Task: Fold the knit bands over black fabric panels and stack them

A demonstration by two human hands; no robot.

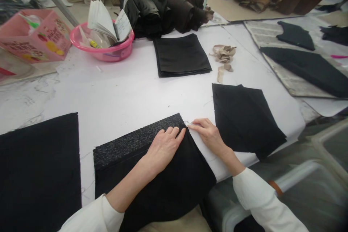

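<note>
A black fabric panel [168,185] lies in front of me and hangs over the table's near edge. Along its top runs a speckled dark grey strip [130,139]. My left hand [165,145] rests on the panel by its upper right corner, fingers laid out over the cloth and thumb side toward the edge. Just off that corner, my right hand [205,132] pinches with thumb and forefinger at thin frayed threads [186,122]. Its fingertips nearly meet the left hand's.
Black fabric panels lie at left [40,166] and right [244,116]. Farther back are a folded black stack [182,56], beige scraps [224,54], a pink basin [108,54] holding a notebook, a pink box [35,36] and dark rolls [174,3]. A metal frame [296,177] stands at lower right.
</note>
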